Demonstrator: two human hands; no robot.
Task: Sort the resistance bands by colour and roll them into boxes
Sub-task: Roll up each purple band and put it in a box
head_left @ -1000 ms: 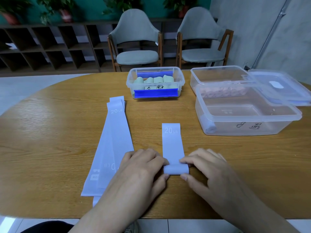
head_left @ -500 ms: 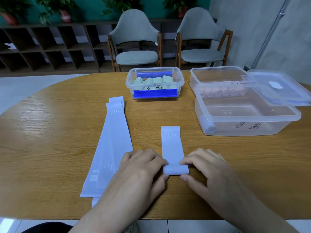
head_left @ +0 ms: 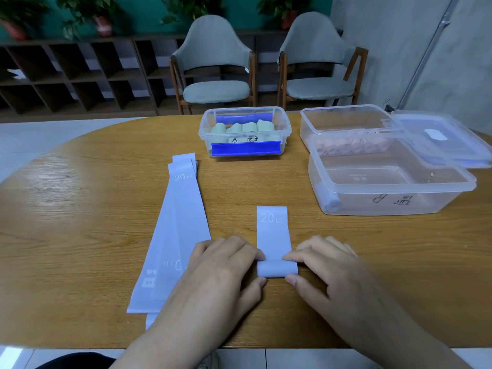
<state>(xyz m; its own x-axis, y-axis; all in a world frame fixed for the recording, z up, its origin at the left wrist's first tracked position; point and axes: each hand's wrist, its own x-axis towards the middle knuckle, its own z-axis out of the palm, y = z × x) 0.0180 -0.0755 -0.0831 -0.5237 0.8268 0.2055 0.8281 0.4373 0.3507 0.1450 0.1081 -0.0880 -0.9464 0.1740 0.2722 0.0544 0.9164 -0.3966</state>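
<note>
Bench (head_left: pixel 80 209): wood-grain top, smooth, semi-gloss, with pale glare on the part left of the flat bands.
Flat bands (head_left: pixel 181 230): pale lilac, matt, smooth, rubbery-looking sheet with white print.
Band being rolled (head_left: pixel 274 241): same matt lilac finish.
Near box (head_left: pixel 386 193), right of that band: clear plastic, slightly frosted, glossy rim.
Far box (head_left: pixel 245 131): clear plastic with glossy blue plastic clips.
Chairs (head_left: pixel 215 62) behind the bench: matt grey-green cloth, wood frames.
</note>
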